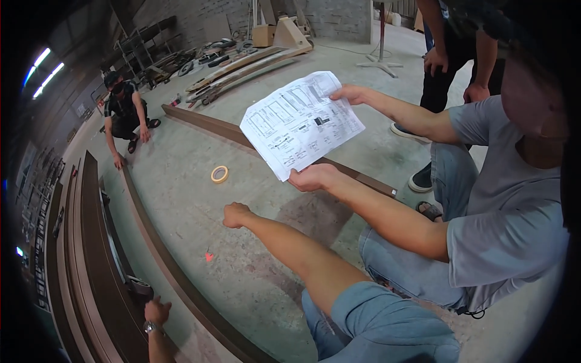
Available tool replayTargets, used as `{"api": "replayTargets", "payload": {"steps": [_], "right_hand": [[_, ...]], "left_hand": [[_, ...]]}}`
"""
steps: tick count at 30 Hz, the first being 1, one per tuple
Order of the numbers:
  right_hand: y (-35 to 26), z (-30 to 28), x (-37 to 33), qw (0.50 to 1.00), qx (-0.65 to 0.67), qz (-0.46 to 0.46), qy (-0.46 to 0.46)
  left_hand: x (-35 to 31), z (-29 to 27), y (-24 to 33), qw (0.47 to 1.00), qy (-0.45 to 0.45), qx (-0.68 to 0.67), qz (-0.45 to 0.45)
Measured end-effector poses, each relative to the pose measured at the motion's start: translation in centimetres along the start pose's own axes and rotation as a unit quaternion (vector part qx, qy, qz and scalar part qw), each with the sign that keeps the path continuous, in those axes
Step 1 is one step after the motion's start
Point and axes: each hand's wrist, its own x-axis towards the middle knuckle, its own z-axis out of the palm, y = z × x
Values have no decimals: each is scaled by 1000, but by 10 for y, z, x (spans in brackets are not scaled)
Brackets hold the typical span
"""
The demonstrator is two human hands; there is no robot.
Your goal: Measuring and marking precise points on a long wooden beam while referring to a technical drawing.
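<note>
My left hand (pixel 157 312), a watch on its wrist, is low at the left with its fingers loosely bent and apart, holding nothing. It is nearest a dark tool (pixel 140 287) by the stacked brown profiles (pixel 100 254). My right arm reaches forward over the floor; the right hand (pixel 236 215) is closed in a loose fist, with nothing seen in it. Beyond it lies a roll of yellowish tape (pixel 219 174). At my right, a person in a grey shirt (pixel 508 224) holds sheets of printed drawings (pixel 302 124) in both hands.
One long brown profile (pixel 158 254) runs along the floor between my hands; a crouching person (pixel 124 109) touches its far end. Another brown profile (pixel 209 124) lies crosswise behind the sheets. A small red scrap (pixel 209 256) is on the floor. Planks (pixel 248 66) lie farther back.
</note>
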Motion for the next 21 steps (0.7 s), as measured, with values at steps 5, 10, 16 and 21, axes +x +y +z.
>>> {"api": "replayTargets", "payload": {"steps": [5, 10, 16, 21], "right_hand": [[-1, 9, 7, 999, 51, 0, -15], [-4, 4, 12, 996, 83, -9, -8], [1, 1, 12, 995, 95, -3, 0], [3, -4, 13, 995, 99, 18, 6]], "left_hand": [[-27, 15, -5, 995, -81, -34, -39], [-15, 15, 2, 991, -96, -73, -51], [3, 23, 13, 986, -115, -106, -51], [3, 29, 22, 978, -156, -120, -60]]}}
